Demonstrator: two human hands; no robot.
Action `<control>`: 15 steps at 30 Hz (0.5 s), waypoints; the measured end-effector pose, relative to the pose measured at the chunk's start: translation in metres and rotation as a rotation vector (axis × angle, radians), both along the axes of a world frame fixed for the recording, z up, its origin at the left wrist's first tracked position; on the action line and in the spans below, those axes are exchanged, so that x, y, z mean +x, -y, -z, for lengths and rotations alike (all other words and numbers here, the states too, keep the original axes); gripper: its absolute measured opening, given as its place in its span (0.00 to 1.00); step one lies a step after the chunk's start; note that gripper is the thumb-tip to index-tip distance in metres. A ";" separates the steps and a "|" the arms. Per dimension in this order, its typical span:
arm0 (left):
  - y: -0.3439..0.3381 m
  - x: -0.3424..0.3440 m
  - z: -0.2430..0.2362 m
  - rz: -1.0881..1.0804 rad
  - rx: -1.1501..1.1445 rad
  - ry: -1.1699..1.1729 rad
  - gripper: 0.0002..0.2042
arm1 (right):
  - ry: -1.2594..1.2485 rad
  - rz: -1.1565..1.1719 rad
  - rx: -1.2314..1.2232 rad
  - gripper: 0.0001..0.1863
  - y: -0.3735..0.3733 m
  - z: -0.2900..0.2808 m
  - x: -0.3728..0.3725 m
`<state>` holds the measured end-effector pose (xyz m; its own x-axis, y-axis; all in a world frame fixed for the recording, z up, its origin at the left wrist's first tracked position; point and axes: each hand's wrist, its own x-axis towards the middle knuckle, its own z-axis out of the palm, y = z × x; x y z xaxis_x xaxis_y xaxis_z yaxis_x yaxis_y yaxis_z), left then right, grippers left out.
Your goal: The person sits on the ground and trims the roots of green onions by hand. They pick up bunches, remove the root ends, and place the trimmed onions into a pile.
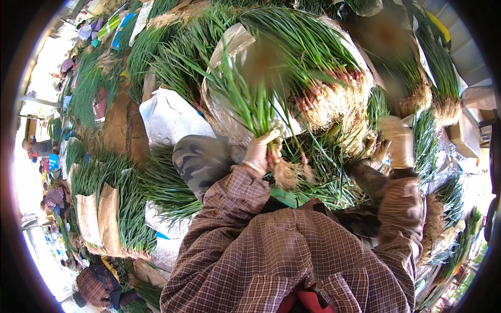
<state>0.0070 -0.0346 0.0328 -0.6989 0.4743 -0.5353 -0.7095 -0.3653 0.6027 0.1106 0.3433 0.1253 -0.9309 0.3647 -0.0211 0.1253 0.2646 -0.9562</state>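
Note:
My left hand (258,151) is closed round a small bunch of spring onions (254,112). Its green leaves point up and away, and pale roots hang below my fist. One onion with a pinkish base dangles beside the bunch. Beyond it lies a big pile of spring onions (308,47) on a whitish sheet (229,125), with reddish bases and a mass of straw-coloured roots facing me. Off to the right my right hand (399,141) is smeared by motion, so its fingers cannot be made out. It is nearest to loose green leaves and the root ends of another pile (415,96).
My camouflage-clad knee (202,159) is bent at the left. Loose green leaves lie around my legs. A white sack (169,117) sits at the left, near wrapped bundles (107,214) of spring onions. People, including one in checked clothing (96,287), are along the left edge.

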 end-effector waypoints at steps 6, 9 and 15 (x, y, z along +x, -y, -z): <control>0.022 -0.018 -0.047 -0.031 0.310 -0.095 0.22 | 0.848 0.417 1.169 0.14 -0.322 0.033 0.141; 0.023 -0.025 -0.048 0.043 0.171 -0.072 0.22 | 0.831 0.506 1.375 0.26 -0.306 0.073 0.142; 0.007 -0.011 -0.016 0.040 0.025 0.048 0.18 | 0.257 -0.568 0.148 0.16 -0.027 0.107 0.008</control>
